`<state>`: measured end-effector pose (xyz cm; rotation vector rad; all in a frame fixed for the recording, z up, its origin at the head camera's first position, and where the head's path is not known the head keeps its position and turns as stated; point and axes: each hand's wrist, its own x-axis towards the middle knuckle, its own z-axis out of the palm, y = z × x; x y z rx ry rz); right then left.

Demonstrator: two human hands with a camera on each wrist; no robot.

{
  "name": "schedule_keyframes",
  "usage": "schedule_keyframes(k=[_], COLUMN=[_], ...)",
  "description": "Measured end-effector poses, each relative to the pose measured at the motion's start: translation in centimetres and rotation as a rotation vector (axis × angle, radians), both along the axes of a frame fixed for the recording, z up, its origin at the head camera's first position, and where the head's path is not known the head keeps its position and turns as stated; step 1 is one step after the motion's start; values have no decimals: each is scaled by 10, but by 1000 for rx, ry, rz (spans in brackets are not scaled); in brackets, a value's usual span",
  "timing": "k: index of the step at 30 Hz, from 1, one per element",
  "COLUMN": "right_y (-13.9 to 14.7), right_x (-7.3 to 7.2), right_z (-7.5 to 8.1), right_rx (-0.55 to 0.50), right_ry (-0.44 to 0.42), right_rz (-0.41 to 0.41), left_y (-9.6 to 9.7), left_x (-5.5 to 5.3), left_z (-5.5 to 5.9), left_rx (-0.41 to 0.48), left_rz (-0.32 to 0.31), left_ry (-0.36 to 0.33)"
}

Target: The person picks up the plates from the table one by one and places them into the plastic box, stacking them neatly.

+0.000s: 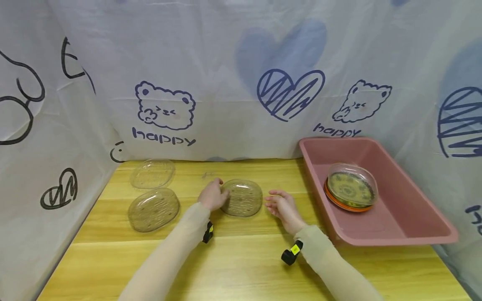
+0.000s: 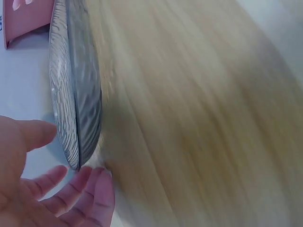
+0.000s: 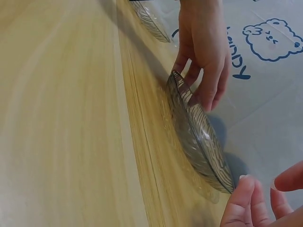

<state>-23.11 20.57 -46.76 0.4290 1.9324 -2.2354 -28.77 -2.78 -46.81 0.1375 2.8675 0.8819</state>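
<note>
A clear oval plate [image 1: 242, 198] with a ribbed pattern lies on the wooden table between my hands. My left hand [image 1: 213, 195] is at its left edge, the thumb overlapping the rim. In the left wrist view the left thumb [image 2: 40, 134] lies along the plate's [image 2: 75, 85] upper side and the fingers lie at the end of its rim, around its edge. My right hand [image 1: 283, 207] stands apart from the plate's right edge, fingers loosely bent and nothing between them. The right wrist view has its fingertips [image 3: 244, 189] near the plate's [image 3: 199, 132] near end.
On the left of the table lie two more clear plates, one behind [image 1: 152, 173] and one in front [image 1: 153, 210]. A pink tub [image 1: 399, 230] stands at the right, holding a stack of dishes [image 1: 350, 188] with an orange rim below. White printed cloth [image 1: 226, 104] hangs behind.
</note>
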Motion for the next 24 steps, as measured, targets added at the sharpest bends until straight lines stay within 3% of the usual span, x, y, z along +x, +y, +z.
schedule_keyframes(k=[7, 15, 21, 24], right_y=[-2, -5, -4, -3], right_x=[2, 1, 1, 1], right_z=[-1, -2, -4, -6], right_rx=[5, 3, -2, 2], right_ry=[-16, -42, -49, -47], right_rz=[-5, -7, -3, -3], left_y=[4, 0, -1, -1], left_x=[-7, -6, -3, -2], left_z=[-7, -8, -6, -5], left_rx=[-4, -11, 29, 97], left_rz=[13, -12, -11, -6], left_ry=[-50, -29, -69, -109])
